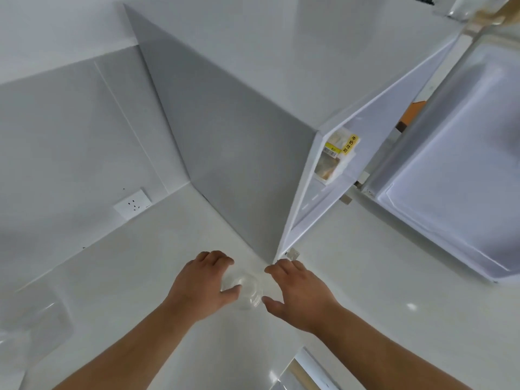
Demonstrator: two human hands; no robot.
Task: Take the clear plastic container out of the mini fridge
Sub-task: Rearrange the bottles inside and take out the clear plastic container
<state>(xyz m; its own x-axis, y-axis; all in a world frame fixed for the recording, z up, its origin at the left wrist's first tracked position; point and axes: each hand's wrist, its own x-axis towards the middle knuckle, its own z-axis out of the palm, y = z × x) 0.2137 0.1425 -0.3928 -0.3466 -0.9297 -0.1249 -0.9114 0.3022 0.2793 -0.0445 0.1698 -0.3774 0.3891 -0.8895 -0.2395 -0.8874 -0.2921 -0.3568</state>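
The clear plastic container [249,291] stands on the white countertop [140,277], just in front of the mini fridge's near left corner. My left hand [201,282] curls over its left side, thumb pressed against its wall. My right hand [295,294] hovers at its right side with fingers spread, thumb close to it; contact is unclear. The mini fridge [225,150] is a grey-white box on the counter, and its door [450,170] is swung open to the right.
A bread package with a yellow label [336,156] sits inside the fridge near its opening. Another clear plastic box [33,319] rests on the counter at far left. A wall socket [132,205] is on the back wall. The counter's front edge [304,367] runs below my arms.
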